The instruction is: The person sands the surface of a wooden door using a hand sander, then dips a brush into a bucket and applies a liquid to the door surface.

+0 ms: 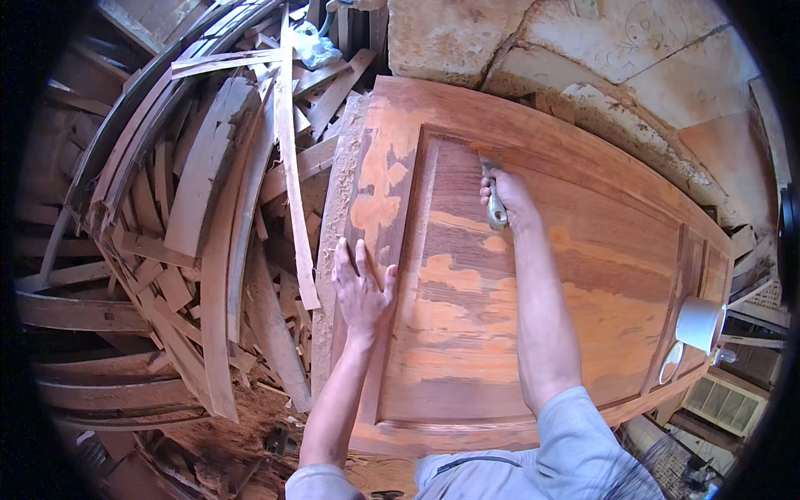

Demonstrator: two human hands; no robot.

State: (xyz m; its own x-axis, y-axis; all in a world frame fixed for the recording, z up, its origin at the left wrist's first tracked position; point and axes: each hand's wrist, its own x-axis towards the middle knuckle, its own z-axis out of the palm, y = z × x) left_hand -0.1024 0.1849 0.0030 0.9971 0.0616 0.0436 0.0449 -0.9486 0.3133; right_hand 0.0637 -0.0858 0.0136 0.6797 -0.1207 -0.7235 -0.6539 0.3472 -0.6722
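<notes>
- Scrap timber [208,225] piles beside a reddish wooden door panel [500,333] lying flat.
- Right grip [508,198] clenches a putty knife [493,196], blade on the panel's upper recess.
- Left grip [362,287] rests spread flat on the panel's edge.

Even warm daylight, brightest on stone wall [633,75] at 1 o'clock; soft shadows; dim scrap wood pile [192,250] at 9 o'clock; black fisheye vignette, rim edges bent; centre sharp.
</notes>
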